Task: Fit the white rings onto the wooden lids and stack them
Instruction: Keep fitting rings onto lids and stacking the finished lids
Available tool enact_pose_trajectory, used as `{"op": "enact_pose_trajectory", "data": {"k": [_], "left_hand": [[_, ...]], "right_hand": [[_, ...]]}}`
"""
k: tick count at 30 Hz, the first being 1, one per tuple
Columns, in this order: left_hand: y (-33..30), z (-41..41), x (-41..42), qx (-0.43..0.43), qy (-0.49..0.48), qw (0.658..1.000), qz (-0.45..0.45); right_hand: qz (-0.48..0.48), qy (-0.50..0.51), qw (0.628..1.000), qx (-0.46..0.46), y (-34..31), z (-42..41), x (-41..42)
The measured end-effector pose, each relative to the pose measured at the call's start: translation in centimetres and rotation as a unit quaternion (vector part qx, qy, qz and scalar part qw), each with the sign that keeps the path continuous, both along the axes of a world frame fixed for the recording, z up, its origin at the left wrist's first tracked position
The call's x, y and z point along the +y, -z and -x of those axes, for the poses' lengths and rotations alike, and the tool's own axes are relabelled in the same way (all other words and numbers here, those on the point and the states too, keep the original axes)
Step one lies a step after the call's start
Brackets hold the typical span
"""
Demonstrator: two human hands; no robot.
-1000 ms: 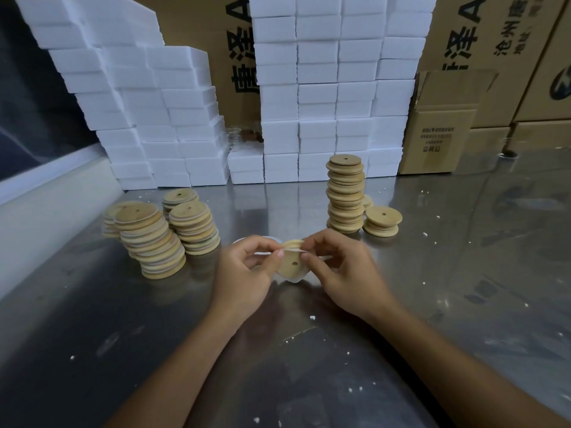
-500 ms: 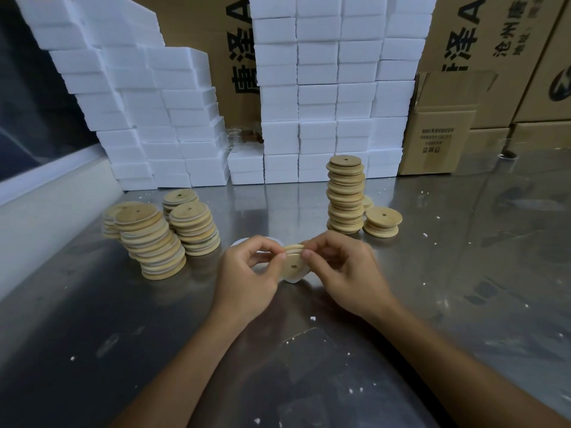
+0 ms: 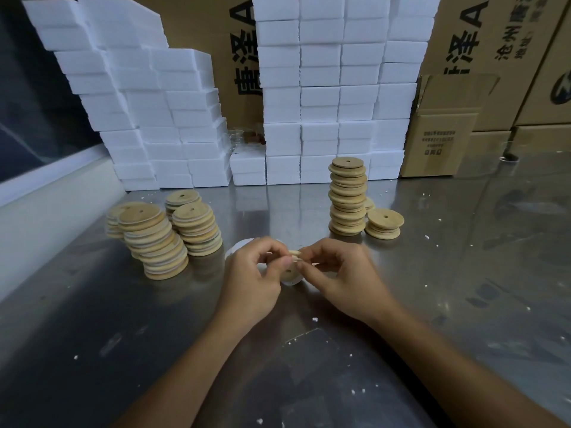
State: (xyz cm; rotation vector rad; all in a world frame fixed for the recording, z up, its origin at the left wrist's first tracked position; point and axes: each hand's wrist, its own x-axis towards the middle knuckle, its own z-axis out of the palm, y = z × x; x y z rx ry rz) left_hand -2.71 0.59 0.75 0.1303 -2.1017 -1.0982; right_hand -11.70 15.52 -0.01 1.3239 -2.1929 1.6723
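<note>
Centrally, just above the steel table [image 3: 463, 273], both hands pinching one wooden lid [image 3: 289, 271] held on edge between them. Left hand [image 3: 253, 285] grasping the lid's left rim with thumb and curled fingers; right hand [image 3: 343, 279] grasping its right rim the same way, fingertips [image 3: 301, 267] nearly meeting the left thumb. White ring [image 3: 292, 283] showing as a pale band along the lid's lower edge; whether fully seated, cannot tell. Behind the left hand, touching the table, more white rings [image 3: 239, 247], partly hidden.

Left of the held lid, a leaning stack of lids [image 3: 154, 242] with pale bands between the discs, and beside it a second stack [image 3: 197, 230] and two lower ones behind. Right of the held lid and farther back, a tall stack [image 3: 347, 196] of plain lids, with a short stack [image 3: 384, 223] just beside it on the right.

Behind all stacks, white foam blocks [image 3: 333, 97] piled in columns against cardboard cartons [image 3: 482, 41] printed with large black Chinese characters and a capital "A"; smaller characters alongside, too blurred to read with confidence. Right of the foam, a small open carton [image 3: 445, 134] bearing small printed lines, illegible. White crumbs scattered across the table around the hands.
</note>
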Motion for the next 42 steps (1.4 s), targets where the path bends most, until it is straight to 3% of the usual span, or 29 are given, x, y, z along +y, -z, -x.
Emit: {"op": "enact_pose_trajectory", "data": {"k": [7,13,22,27,31,33,37,42], "left_hand": [[0.3,0.1,-0.4,-0.003,0.003,0.994,-0.106],[0.2,0.0,-0.3,-0.005,0.016,0.991,-0.13],[0.5,0.0,-0.5,-0.021,0.024,0.975,-0.218],[0.6,0.0,-0.6,-0.012,-0.005,0.995,-0.1],[0.3,-0.2,-0.7,0.014,-0.014,0.994,0.107],[0.1,-0.4,-0.5,0.031,-0.007,0.988,0.153],[-0.1,-0.5,-0.3,0.049,-0.006,0.985,0.166],[-0.5,-0.5,-0.2,0.025,-0.016,0.995,0.098]], "right_hand": [[0.001,0.001,0.998,-0.07,-0.1,0.1,-0.1],[-0.017,-0.014,0.994,-0.109,-0.8,0.3,0.3],[-0.003,0.006,0.994,-0.105,-0.7,0.0,0.2],[-0.02,0.02,0.998,-0.058,-0.5,-0.2,0.1],[-0.063,0.025,0.997,0.044,-0.9,-0.6,0.4],[-0.091,0.024,0.991,0.097,-1.3,-0.8,0.5],[-0.102,0.015,0.986,0.128,-1.9,-1.0,0.5],[-0.066,0.004,0.993,0.094,-2.0,-1.3,0.4]]}}
